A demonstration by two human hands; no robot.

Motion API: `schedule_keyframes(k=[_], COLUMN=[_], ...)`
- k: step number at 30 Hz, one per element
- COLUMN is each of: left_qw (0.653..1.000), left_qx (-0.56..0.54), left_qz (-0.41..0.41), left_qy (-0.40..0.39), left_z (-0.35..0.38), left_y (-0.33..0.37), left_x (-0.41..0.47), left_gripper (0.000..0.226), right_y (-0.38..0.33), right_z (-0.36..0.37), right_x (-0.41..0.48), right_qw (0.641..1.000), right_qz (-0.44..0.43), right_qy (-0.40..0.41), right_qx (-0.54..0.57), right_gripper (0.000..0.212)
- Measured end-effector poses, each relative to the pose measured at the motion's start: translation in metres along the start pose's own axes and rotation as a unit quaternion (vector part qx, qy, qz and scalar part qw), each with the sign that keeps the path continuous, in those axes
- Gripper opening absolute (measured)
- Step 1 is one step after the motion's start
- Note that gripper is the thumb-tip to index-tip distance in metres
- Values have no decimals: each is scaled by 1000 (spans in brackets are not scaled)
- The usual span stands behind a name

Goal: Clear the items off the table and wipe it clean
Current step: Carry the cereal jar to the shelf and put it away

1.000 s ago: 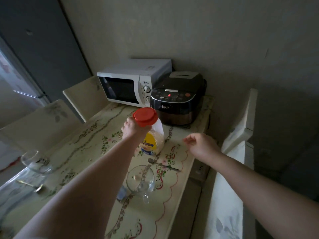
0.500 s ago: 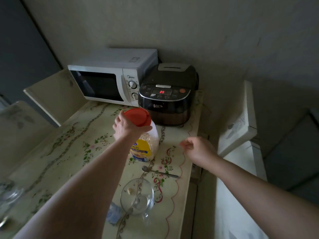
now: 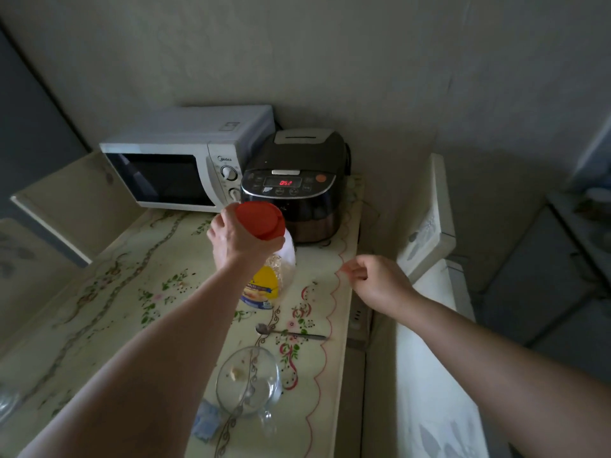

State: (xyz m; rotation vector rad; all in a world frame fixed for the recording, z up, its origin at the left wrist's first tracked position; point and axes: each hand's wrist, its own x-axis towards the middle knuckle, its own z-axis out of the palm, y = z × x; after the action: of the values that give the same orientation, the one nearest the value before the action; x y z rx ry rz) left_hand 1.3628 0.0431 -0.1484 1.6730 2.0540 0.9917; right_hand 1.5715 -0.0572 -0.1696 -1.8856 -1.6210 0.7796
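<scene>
Head view: the left grip (image 3: 238, 238) has its fingers curled round the red lid (image 3: 261, 219) of the jar (image 3: 281, 272). The jar tilts over the surface (image 3: 132, 292), just in front of the cooker (image 3: 297, 190); whether its base touches cannot be told. The right grip (image 3: 377, 282) hangs loosely curled, holding nothing, at the surface's right edge. Nearer lie a spoon (image 3: 291, 332) and a glass cup (image 3: 248, 381). A microwave (image 3: 172, 166) stands left of the cooker.

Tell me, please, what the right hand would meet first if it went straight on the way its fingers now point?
Probably the clear plastic jar with the red lid, which the left hand grips by its top. The right hand points leftward towards it, holding nothing, though depth is uncertain.
</scene>
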Motion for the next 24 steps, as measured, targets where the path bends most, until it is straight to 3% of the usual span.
schedule_keyframes(k=[11,24], left_qw=[994,957], left_qx=[-47,-138], left_qz=[100,229], left_qy=[-20,-112], left_z=[-13,32], left_y=[123,290], left_x=[-63,-202], left_gripper=[100,94], right_y=[28,110], right_z=[-85,-215], right_x=[-62,-163], right_qw=[996,974], right_qz=[-43,36], right_qy=[75,212], right_qx=[8,-71], right_gripper=[26,28])
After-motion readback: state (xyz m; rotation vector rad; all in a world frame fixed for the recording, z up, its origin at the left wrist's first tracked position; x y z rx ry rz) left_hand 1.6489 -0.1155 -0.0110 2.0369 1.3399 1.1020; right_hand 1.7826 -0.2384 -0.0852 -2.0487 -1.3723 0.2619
